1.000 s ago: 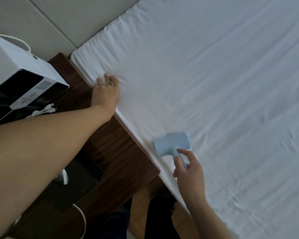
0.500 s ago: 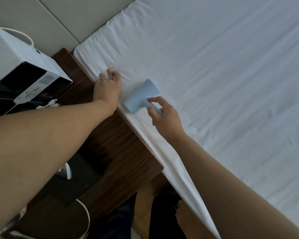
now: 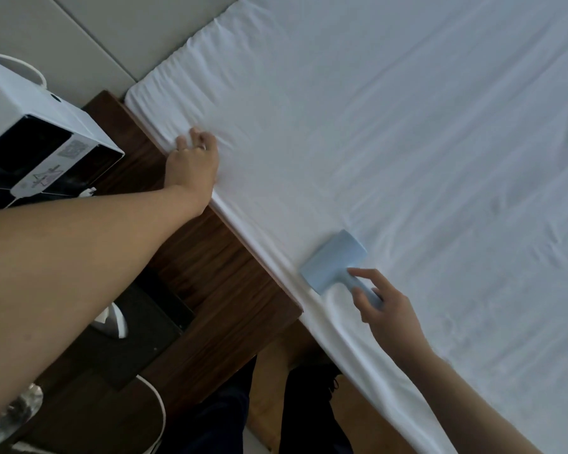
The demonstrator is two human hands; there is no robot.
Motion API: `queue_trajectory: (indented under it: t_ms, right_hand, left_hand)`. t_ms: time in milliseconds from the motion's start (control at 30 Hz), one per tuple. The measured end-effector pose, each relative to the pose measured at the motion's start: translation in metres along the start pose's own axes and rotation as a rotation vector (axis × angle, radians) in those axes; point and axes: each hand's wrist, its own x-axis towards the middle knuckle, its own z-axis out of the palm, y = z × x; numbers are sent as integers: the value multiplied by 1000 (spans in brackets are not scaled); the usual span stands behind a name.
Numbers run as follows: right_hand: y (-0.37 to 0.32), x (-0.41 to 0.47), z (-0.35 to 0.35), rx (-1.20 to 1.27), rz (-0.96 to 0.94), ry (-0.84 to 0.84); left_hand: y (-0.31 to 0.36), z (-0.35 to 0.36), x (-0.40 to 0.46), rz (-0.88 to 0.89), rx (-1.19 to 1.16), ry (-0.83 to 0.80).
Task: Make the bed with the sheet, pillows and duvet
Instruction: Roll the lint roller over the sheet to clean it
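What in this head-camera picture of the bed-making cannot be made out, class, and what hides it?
- Pillows and duvet: outside the head view.
- Left hand fingertips: sunk in sheet folds.
- Blue tool handle: partly covered by right hand grip.
- White box label: too small to read.

The white fitted sheet lay open across the bed toward its far and right edges, with only low creases on it. Along the bed's near edge two things stood in the way: the left hand pressed on the sheet near the head corner, and a pale blue T-shaped plastic roller gripped by the right hand. Between them the edge strip was free. The dark wooden bedside worktop butted against that edge, with a white box-shaped appliance at its far end.
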Motion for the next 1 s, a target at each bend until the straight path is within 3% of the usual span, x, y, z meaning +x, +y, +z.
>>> queue_trajectory:
  t_ms: [267, 433, 567, 733, 900, 1000]
  right_hand:
    - [18, -34, -4, 5, 25, 89]
    - [-27, -32, 15, 173, -32, 140]
    - [-81, 5, 39, 214, -78, 49]
    - [-134, 78, 38, 29, -204, -53]
    - [-165, 126, 16, -347, -307, -208]
    - [-167, 131, -2, -497, -322, -215]
  left_hand:
    - [1, 0, -2, -5, 1, 6]
    - [0, 0, -2, -2, -1, 16]
    - [-1, -2, -3, 3, -8, -1]
    - [-2, -1, -3, 11, -35, -4]
    - [-2, 3, 0, 17, -33, 17]
    - [-4, 6, 3, 10, -31, 25]
